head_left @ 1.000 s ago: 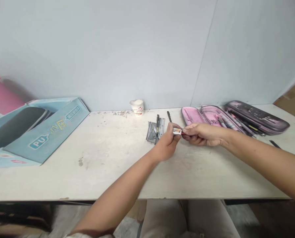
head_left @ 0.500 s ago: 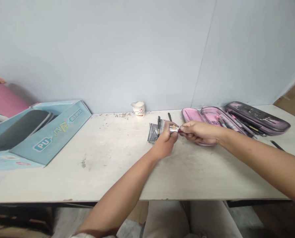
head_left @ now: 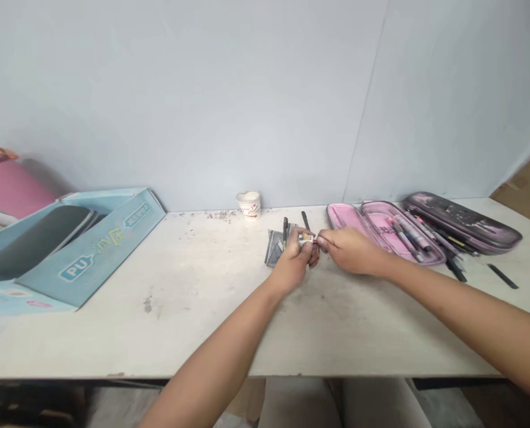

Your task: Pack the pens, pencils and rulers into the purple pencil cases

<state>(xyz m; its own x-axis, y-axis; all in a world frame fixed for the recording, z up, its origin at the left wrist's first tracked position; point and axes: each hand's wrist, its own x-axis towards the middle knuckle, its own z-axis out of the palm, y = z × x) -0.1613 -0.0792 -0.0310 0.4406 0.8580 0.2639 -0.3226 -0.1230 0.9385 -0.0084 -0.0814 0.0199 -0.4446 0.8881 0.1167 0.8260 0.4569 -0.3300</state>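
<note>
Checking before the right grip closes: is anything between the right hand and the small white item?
Nothing visible. The small white item sits in the left hand, and the right hand is right up against it, with no other object between.

view: head-worn | faces: forward and down | close on: white table [head_left: 158, 315], left hand [head_left: 294, 264], right hand [head_left: 352, 251]

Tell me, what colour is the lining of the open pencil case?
Pink, as the head view shows on the open pencil case.

Bright, flat light, faint soft shadows, slight wide-angle stretching toward the edges.
</note>
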